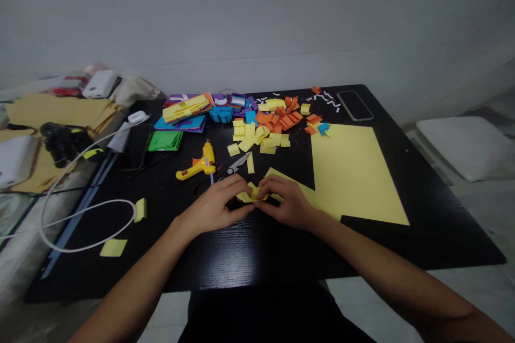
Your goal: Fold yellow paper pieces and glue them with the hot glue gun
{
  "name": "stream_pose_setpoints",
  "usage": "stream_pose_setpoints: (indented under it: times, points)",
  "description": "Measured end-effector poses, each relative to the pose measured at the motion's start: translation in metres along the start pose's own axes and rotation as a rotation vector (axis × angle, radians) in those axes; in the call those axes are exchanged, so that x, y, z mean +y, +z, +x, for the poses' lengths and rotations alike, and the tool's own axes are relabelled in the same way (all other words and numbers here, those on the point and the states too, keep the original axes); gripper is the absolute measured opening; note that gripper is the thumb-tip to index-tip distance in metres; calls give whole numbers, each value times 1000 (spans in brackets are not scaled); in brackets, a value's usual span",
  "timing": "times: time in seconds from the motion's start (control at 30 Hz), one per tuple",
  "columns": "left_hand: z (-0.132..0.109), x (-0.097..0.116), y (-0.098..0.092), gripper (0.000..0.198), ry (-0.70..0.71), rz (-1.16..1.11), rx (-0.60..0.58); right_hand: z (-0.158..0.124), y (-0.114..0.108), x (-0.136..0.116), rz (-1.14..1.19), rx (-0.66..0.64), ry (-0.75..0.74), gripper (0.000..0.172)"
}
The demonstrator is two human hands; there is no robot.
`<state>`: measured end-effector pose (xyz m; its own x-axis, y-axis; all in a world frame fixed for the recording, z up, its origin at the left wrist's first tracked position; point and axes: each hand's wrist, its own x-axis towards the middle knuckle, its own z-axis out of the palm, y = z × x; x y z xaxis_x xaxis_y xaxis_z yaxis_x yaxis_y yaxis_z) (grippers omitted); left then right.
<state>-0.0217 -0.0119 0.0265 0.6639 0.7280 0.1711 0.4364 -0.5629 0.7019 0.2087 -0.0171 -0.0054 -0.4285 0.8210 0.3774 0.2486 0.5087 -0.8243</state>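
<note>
Between my fingertips, near the front middle of the black table, is a small folded piece of yellow paper [254, 193]. My left hand [219, 204] pinches its left side, and my right hand [286, 202] grips its right side. The fingers hide part of its shape. Just beyond my left hand lie scissors [238, 164] and a yellow glue gun [198, 163]. A narrow yellow paper strip [250, 163] rests beside the scissors. Under and beside my right forearm spreads a large yellow paper sheet [356, 171].
Folded yellow pieces [249, 136] and orange pieces [281, 118] heap at the back middle. Stacked coloured paper [187, 110] and a green bundle [166, 141] lie left of them. A phone [354, 105] sits back right. A white cable [86, 206] loops across the left side.
</note>
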Motion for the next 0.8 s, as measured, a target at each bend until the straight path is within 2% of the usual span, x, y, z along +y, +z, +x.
stream_pose_setpoints:
  times: [0.2,0.33,0.53,0.8]
  points:
    - [-1,-6,1,11,-29,-93,114,0,-1,-1,-17,53,-5,7]
    - [1,-6,2,5,-25,-129,132,0,0,1,-13,52,8,8]
    - [2,-1,5,15,-44,-93,84,-2,3,5,18,3,2,8]
    - [-2,-3,-1,8,-2,56,-45,-2,0,3,5,-63,15,5]
